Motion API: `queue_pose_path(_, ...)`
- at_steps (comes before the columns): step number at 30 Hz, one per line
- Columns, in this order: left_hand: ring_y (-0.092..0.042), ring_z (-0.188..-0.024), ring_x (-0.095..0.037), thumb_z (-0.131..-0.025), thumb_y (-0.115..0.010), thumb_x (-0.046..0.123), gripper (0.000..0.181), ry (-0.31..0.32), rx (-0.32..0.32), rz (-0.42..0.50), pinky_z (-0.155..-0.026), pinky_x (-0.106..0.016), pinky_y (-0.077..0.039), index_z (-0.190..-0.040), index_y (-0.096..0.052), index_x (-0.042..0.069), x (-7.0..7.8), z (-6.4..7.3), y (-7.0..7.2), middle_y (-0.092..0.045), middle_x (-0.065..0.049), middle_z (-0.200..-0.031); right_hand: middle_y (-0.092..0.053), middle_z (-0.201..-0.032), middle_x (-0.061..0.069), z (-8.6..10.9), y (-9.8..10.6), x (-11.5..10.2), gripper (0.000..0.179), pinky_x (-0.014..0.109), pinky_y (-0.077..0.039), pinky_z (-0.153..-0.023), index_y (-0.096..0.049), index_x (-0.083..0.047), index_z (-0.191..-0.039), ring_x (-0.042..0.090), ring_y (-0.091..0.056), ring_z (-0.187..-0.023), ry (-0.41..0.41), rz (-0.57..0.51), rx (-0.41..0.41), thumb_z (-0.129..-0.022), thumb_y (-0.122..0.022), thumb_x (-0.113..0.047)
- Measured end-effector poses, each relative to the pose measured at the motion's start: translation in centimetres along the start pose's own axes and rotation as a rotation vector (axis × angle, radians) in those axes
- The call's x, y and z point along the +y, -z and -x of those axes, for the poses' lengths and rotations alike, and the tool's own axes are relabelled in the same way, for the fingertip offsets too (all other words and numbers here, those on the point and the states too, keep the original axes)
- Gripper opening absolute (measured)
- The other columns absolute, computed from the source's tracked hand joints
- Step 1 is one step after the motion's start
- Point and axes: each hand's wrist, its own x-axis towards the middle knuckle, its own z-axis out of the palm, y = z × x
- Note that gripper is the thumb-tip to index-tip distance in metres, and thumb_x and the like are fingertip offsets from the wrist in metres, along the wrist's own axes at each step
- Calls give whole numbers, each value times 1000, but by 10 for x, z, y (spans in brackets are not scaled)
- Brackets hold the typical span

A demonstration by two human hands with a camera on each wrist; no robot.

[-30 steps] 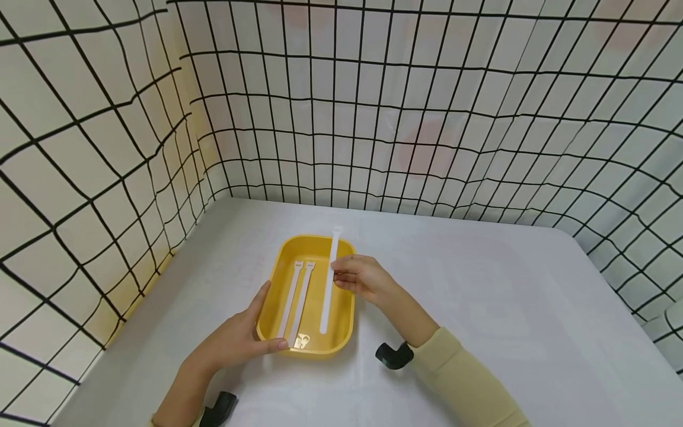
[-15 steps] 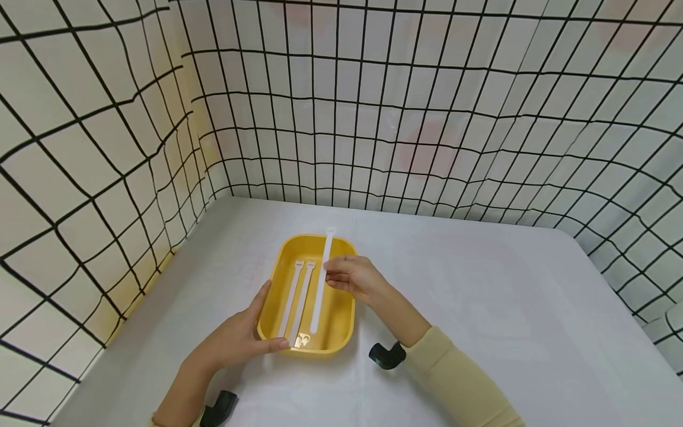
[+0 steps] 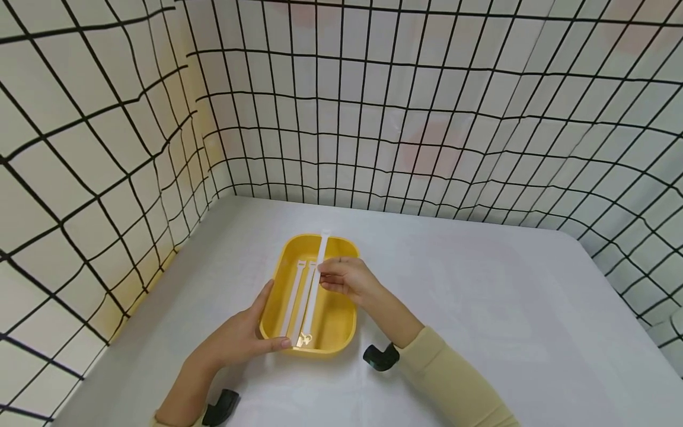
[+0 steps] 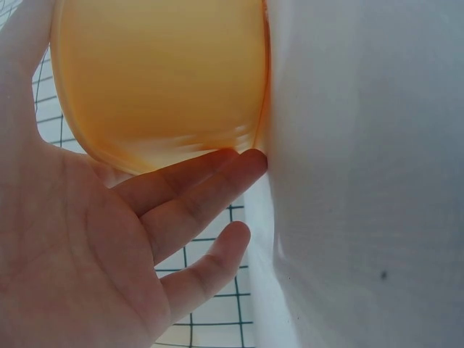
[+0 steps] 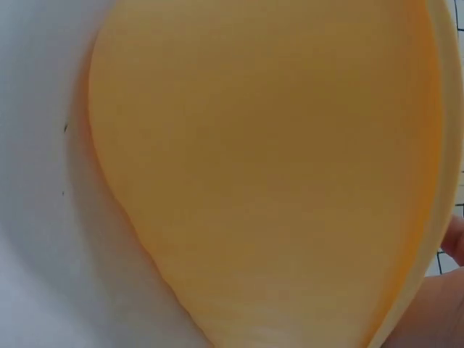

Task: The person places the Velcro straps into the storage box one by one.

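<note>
A yellow tray (image 3: 335, 326) with rounded corners stands on the white-covered table. Two flat white cable ties (image 3: 291, 301) with wider, slotted heads lie side by side along its left half. Thumb and fingertips of my right hand (image 3: 352, 280) pinch a third white cable tie (image 3: 312, 303) near its middle, just right of the pair; its head end reaches over the far rim. My left hand (image 3: 235, 335) spans the tray's near left corner, thumb on the near rim, straight fingers against the left side. The left wrist view shows those fingers (image 4: 188, 196) touching the outer wall.
Black wire mesh (image 3: 395, 118) surrounds the table at the back and sides, with pale cloth behind it. The white tabletop (image 3: 480, 296) extends to the right of the tray. A black wrist-worn piece (image 3: 381, 357) sits at each sleeve cuff. Tiny clear shapes (image 3: 304, 340) show inside the tray's near end.
My right hand has moved left with the pinched cable tie, from the tray's right half to right beside the other two. The left hand and the tray have stayed in place.
</note>
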Motion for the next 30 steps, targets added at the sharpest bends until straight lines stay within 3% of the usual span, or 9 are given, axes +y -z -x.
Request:
queue_pose_path(9, -57, -111, -30, -78, -76, 55, 115, 11, 2, -12, -89, -53, -46, -158, -2, 20, 0, 0, 0, -46, -23, -142, -64, -74, 7, -1, -11, 5, 5, 23, -54, -61, -62, 6, -93, 14, -63, -63, -6, 32, 64, -91, -63, 2)
queue_pose_path(30, -55, -114, -31, -78, -76, 54, 115, -4, 5, -3, -92, -54, -44, -158, -1, 21, 0, 1, -1, -46, -22, -143, -57, -73, 5, -8, -25, 20, 11, 21, -51, -54, -59, 1, -94, 14, -57, -62, -113, 88, 207, -86, -66, -1)
